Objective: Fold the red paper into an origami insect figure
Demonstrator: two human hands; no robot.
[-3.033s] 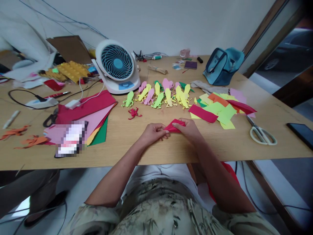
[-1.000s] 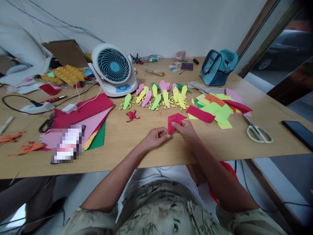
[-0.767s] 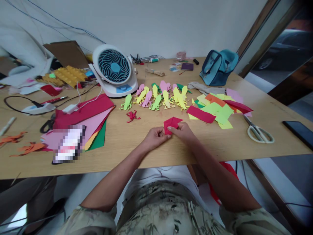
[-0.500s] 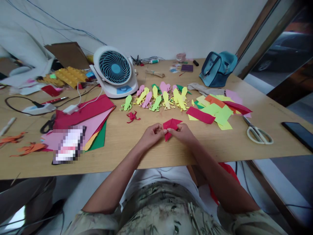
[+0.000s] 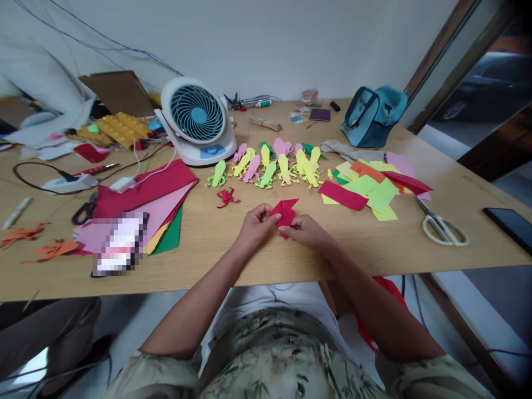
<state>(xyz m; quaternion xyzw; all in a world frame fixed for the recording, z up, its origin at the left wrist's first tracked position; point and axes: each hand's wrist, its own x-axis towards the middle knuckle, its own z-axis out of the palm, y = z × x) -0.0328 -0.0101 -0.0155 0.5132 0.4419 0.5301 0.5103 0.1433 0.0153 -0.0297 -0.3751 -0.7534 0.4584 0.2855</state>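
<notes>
A red folded paper is pinched between both hands above the front of the wooden table. My left hand grips its left side, thumb on top. My right hand closes on its lower right part, with the thumb at the lower edge. One red pointed flap sticks out at the upper right. Beyond my left hand lies a small red paper frog. Several folded paper frogs in green, yellow and pink stand in a group farther back.
At the right are loose coloured papers, scissors, a phone and a blue bag. A fan stands back left. Large coloured sheets and orange folded figures lie left. Another person's leg shows below.
The red paper has been turned in my hands, and its flap now points up to the right. My right hand has shifted slightly down and holds the lower part. The view has moved slightly.
</notes>
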